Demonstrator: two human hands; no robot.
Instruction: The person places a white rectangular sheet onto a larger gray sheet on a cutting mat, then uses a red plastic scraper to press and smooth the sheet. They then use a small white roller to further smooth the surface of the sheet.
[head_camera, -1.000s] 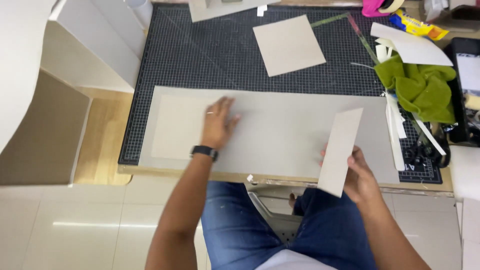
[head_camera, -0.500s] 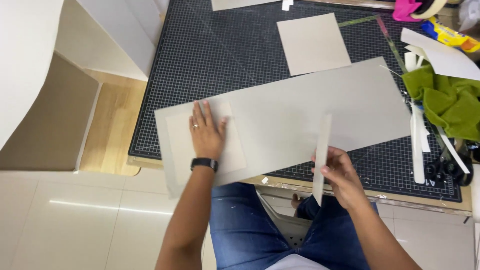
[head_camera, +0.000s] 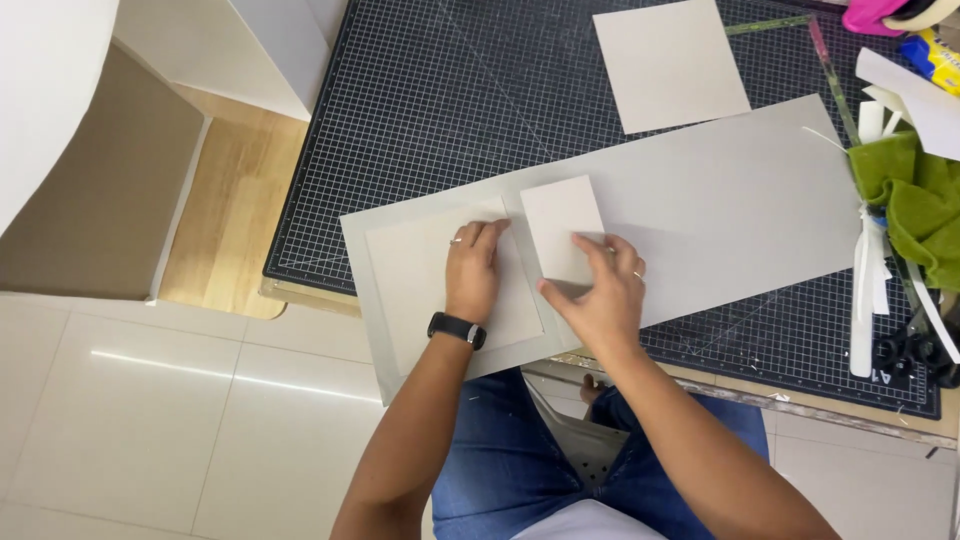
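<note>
Left hand (head_camera: 472, 272) presses flat on the grey sheet (head_camera: 720, 200) — right hand (head_camera: 600, 295) fingers pinch a small card (head_camera: 562, 225).

Bright, even, soft indoor light throughout. Faint glare as a pale streak on the glossy floor tiles (head_camera: 200, 365) toward 8 o'clock, hinting at an overhead source. Soft, short shadows only: a thin dark edge under the left hand (head_camera: 472, 272) and under the right hand (head_camera: 600, 295), and a slim one beneath the small card (head_camera: 560, 225) near centre. Near-white blowout on the white panel (head_camera: 45, 90) at 10 o'clock. Sharp grid lines on the cutting mat (head_camera: 450, 100) toward 12 o'clock; good focus across the grey sheet (head_camera: 740, 190). Slight softness on the forearms and jeans at 6 o'clock, close to the lens. Mild wide-angle stretch at the corners, tilted horizon. No noticeable motion blur.
</note>
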